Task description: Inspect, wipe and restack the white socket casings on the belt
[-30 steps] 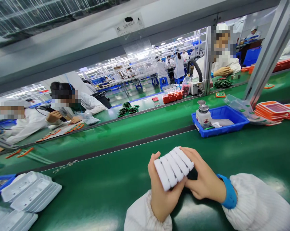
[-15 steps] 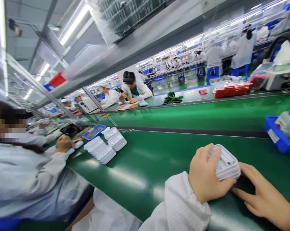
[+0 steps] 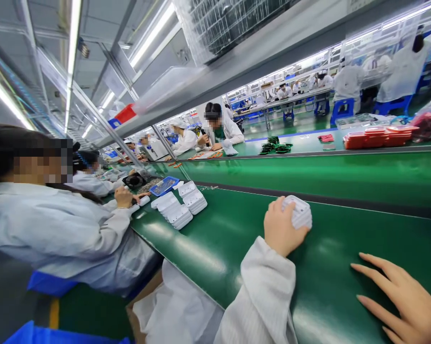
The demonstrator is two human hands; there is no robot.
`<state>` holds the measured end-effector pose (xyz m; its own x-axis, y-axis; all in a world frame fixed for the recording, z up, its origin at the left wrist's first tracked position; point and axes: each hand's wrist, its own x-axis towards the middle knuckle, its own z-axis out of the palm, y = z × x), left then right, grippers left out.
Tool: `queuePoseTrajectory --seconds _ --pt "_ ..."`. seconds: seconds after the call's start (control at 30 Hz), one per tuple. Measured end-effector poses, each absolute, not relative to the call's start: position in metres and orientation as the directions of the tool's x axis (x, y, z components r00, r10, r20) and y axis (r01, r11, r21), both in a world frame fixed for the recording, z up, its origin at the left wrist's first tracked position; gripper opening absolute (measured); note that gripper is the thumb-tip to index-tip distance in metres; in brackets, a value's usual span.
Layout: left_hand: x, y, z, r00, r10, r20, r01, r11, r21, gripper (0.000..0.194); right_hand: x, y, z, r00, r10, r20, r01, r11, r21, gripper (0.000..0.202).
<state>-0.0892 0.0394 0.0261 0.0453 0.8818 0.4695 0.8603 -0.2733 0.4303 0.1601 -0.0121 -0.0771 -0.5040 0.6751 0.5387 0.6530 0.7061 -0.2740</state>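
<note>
My left hand [image 3: 281,228] is closed around a small stack of white plastic housings [image 3: 301,212], fingers over the far side and thumb on the near side. The stack is on or just above the green work surface [image 3: 330,267]; I cannot tell which. At the lower right, my right hand [image 3: 404,296] is apart from the stack, its fingers spread and holding nothing. More stacks of white plastic housings [image 3: 179,215] lie on the surface to the left of my hands.
A co-worker [image 3: 75,229] sits at the left, hands near a blue tray [image 3: 164,186] of small parts. A dark belt edge [image 3: 344,205] runs behind my hands. Red parts [image 3: 380,137] and green boards [image 3: 275,145] lie beyond. A shelf [image 3: 258,57] hangs overhead.
My left hand has carried the white housings away from my right hand, forward across the surface. My right hand has come off the stack and spread its fingers. The view has turned left.
</note>
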Motion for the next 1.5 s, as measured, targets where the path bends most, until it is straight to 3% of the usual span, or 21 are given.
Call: queuePoseTrajectory --seconds 0.13,0.33,0.53,0.63,0.9,1.2,1.5 --pt "-0.123 0.05 0.024 -0.176 0.875 0.452 0.841 -0.105 0.531 0.057 0.162 -0.009 -0.083 -0.515 0.658 0.549 0.641 0.721 -0.263 0.038" --pt "-0.142 0.054 0.022 -0.282 0.846 0.452 0.775 -0.076 0.628 0.06 0.167 -0.001 -0.085 -0.54 0.643 0.543 0.626 0.738 -0.251 0.035" --pt "-0.144 0.057 0.019 -0.381 0.849 0.365 0.61 -0.066 0.79 0.104 0.17 0.002 -0.082 -0.551 0.655 0.517 0.626 0.734 -0.262 0.034" --pt "-0.145 0.058 0.014 -0.407 0.861 0.304 0.513 -0.06 0.856 0.117 0.17 0.003 -0.08 -0.56 0.648 0.516 0.62 0.741 -0.258 0.033" --pt "-0.14 0.054 0.0 -0.402 0.881 0.251 0.351 -0.106 0.93 0.119 0.167 0.003 -0.07 -0.559 0.636 0.532 0.603 0.752 -0.266 0.032" --pt "-0.169 0.046 -0.002 -0.479 0.852 0.21 0.326 -0.05 0.944 0.117 0.164 0.0 -0.07 -0.562 0.645 0.518 0.633 0.739 -0.232 0.033" --pt "-0.192 0.05 -0.009 -0.523 0.826 0.208 0.352 -0.013 0.936 0.113 0.155 -0.01 -0.068 -0.568 0.561 0.603 0.652 0.753 -0.086 0.035"
